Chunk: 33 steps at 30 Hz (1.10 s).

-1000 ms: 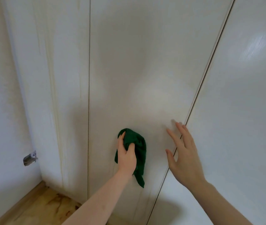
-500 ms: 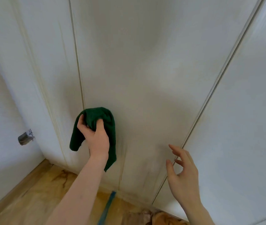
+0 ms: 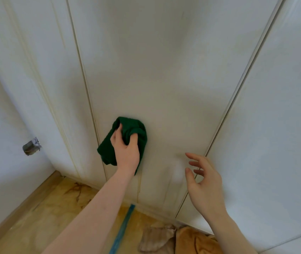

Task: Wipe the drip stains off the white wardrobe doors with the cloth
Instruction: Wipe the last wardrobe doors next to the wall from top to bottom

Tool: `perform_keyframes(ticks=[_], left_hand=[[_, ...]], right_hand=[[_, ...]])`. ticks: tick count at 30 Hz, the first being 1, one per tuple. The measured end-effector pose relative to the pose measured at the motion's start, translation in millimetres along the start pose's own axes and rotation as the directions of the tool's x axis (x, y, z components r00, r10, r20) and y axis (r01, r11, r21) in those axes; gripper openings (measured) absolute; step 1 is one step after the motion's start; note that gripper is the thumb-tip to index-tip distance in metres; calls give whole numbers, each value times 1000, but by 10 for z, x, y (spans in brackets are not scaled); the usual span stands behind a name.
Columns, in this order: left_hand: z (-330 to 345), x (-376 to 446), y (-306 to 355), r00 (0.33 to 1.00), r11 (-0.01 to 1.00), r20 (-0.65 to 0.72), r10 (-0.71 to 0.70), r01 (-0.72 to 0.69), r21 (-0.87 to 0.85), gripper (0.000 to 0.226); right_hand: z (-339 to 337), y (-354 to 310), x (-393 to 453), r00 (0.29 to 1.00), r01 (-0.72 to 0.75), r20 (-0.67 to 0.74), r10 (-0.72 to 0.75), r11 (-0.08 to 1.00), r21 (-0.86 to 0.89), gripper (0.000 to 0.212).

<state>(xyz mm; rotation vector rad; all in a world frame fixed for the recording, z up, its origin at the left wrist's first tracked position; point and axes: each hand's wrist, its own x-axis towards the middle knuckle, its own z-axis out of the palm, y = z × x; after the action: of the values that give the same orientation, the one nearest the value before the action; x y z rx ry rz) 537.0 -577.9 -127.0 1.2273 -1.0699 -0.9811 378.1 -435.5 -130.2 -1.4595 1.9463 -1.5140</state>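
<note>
I have a single view to work from, the head camera, which sits high and close to the middle wardrobe door (image 3: 164,79) and looks forward and steeply down its face. Wide-angle bending makes the door seams splay outward toward the top. Below that door the wooden floor (image 3: 41,217) fills the bottom edge; to its left a white side wall (image 3: 3,143) closes the frame (a corner, seen obliquely). Both forearms enter from beneath, so the lens sits just behind them, near the door
</note>
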Motion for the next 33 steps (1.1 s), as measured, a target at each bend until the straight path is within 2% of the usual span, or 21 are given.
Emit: perform_keyframes(ticks=[5, 10, 14, 16, 20, 25, 29, 31, 33], left_hand=[[354, -432, -11, 995, 993, 90, 43, -52, 102, 48], [724, -858, 34, 976, 984, 201, 82, -112, 139, 25], [960, -1068, 26, 897, 971, 429, 107, -187, 149, 26], [986, -1125, 40, 880, 979, 466, 93, -165, 117, 29], [846, -1091, 112, 924, 993, 369, 100, -115, 19, 29], [437, -761, 266, 994, 989, 107, 15, 1, -148, 26], [74, -375, 315, 989, 972, -123, -82, 52, -229, 27], [-105, -155, 260, 980, 979, -182, -75, 38, -203, 27], [-254, 72, 159, 976, 987, -211, -44, 10, -161, 38]], right_hand=[[-251, 77, -27, 992, -108, -56, 112, 991, 73, 37], [-473, 193, -42, 968, -209, -117, 222, 971, 113, 35], [-542, 246, -79, 950, -252, -148, 274, 955, 155, 35], [-559, 251, -92, 942, -274, -154, 298, 948, 160, 34], [-559, 212, -105, 935, -287, -165, 315, 943, 171, 34], [-400, 140, -64, 934, -310, -126, 335, 932, 187, 32], [-217, 70, -36, 936, -328, -62, 346, 923, 203, 32], [-121, 25, -26, 940, -327, -28, 339, 923, 201, 31], [-21, 1, -5, 943, -326, 5, 332, 924, 200, 31]])
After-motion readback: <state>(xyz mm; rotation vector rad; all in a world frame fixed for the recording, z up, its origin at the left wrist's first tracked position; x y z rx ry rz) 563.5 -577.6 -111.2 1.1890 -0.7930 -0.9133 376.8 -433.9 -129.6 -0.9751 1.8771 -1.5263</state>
